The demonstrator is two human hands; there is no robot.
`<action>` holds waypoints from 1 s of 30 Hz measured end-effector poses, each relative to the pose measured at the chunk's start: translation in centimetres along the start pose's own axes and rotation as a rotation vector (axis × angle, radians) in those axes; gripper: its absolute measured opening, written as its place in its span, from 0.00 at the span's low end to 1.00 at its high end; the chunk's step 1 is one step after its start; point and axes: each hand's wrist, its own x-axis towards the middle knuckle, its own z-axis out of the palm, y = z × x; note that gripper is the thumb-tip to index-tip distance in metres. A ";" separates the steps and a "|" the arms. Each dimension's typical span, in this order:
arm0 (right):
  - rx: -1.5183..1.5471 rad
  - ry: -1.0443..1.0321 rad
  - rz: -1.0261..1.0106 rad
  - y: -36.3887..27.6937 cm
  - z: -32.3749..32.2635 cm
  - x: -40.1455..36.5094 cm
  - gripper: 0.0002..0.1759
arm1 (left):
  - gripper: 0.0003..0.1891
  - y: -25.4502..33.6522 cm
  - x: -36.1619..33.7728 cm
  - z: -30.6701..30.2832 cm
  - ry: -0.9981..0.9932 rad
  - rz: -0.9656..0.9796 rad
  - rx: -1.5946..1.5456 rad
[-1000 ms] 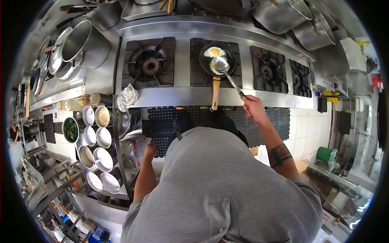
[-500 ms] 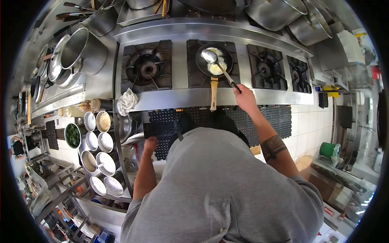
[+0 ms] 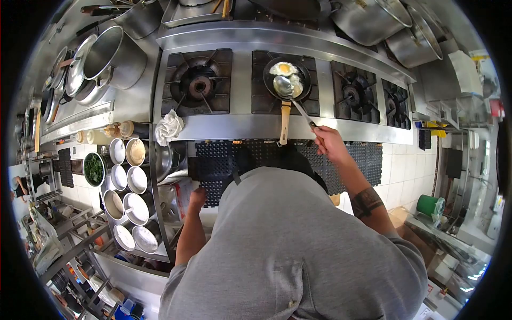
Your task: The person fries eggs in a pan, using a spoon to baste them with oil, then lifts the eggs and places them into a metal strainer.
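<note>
My right hand (image 3: 329, 143) is closed on the end of a metal spoon (image 3: 305, 113), whose bowl rests over the lower part of a small black frying pan (image 3: 271, 89). Two eggs are in the pan: one with an orange yolk (image 3: 284, 69) lies near the far rim, and the other is partly covered by the spoon. The pan's wooden handle (image 3: 285, 124) points toward me over the stove's front edge, with no hand on it. My left hand (image 3: 197, 198) hangs low beside my body; its fingers are too unclear to read.
Burners flank the pan, the nearest left one (image 3: 199, 85) bare. A crumpled white cloth (image 3: 169, 128) lies on the stove's left front corner. Several metal containers (image 3: 137, 180) and a pot of greens (image 3: 94, 169) stand at left. Large pots (image 3: 372, 22) stand behind the stove.
The spoon has moved down toward the pan's near side, uncovering the far egg's yolk. My right hand has come closer to my body. My left hand is slightly lower.
</note>
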 end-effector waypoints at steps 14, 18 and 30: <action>-0.883 0.465 -0.332 -1.6 0.1 0.2 0.17 | 0.07 10.7 0.0 -3.2 0.091 -0.231 -0.261; -0.855 0.431 -0.377 -1.3 1.9 2.8 0.17 | 0.08 11.1 -0.6 -3.2 0.122 -0.271 -0.302; 0.085 -0.042 0.024 0.1 0.4 0.9 0.15 | 0.07 1.1 -0.6 -0.2 0.017 0.110 -0.096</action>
